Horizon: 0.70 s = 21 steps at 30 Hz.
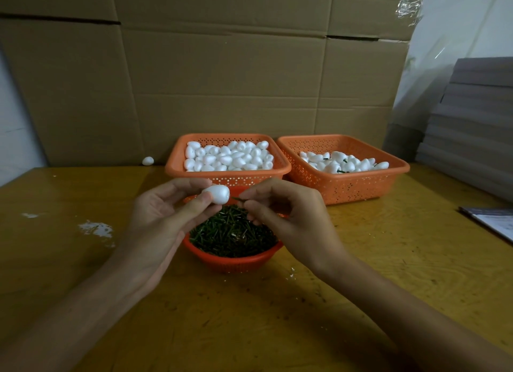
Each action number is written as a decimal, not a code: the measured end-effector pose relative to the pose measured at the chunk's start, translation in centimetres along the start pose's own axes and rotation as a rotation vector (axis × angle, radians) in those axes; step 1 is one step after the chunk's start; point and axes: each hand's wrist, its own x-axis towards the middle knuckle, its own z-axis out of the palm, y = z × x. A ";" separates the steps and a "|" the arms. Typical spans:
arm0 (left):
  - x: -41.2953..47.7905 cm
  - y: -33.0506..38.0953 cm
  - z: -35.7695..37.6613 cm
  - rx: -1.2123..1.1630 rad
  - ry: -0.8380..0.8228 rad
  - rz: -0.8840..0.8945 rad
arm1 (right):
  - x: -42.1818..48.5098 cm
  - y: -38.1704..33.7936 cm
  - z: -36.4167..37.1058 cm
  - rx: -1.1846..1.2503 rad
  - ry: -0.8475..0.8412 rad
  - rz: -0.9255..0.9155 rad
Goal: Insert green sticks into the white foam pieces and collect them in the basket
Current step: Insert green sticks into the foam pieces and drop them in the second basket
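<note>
My left hand [161, 219] pinches a white egg-shaped foam piece [218, 194] between thumb and fingers above the round orange bowl [233, 262] heaped with green sticks [231, 235]. My right hand [288, 216] pinches a single green stick [236, 199], its tip pointing at the foam piece and just short of it. Behind stand two square orange baskets: the left basket [177, 165] is full of plain foam pieces, the right basket [361, 185] holds foam pieces with green sticks in them.
The yellow wooden table [388, 260] carries white foam crumbs at the left and a booklet [491, 221] at the right edge. One loose foam piece [148, 160] lies by the cardboard wall behind. Stacked grey boards [472, 127] rise at the right.
</note>
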 end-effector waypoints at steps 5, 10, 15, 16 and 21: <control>0.0 0.0 0.1 0.003 -0.008 0.000 | 0.0 -0.5 0.0 -0.026 0.022 -0.030; -0.4 -0.2 0.2 0.137 -0.036 0.052 | -0.2 -0.9 0.1 -0.108 0.030 -0.089; -0.8 -0.2 0.4 0.306 -0.063 0.166 | -0.4 -0.7 0.5 -0.174 -0.002 -0.108; -0.9 -0.2 0.4 0.315 -0.071 0.184 | -0.5 -0.6 0.6 -0.162 -0.001 -0.102; -1.4 0.1 1.3 0.365 -0.173 0.327 | -0.9 -0.3 1.3 -0.123 0.007 -0.088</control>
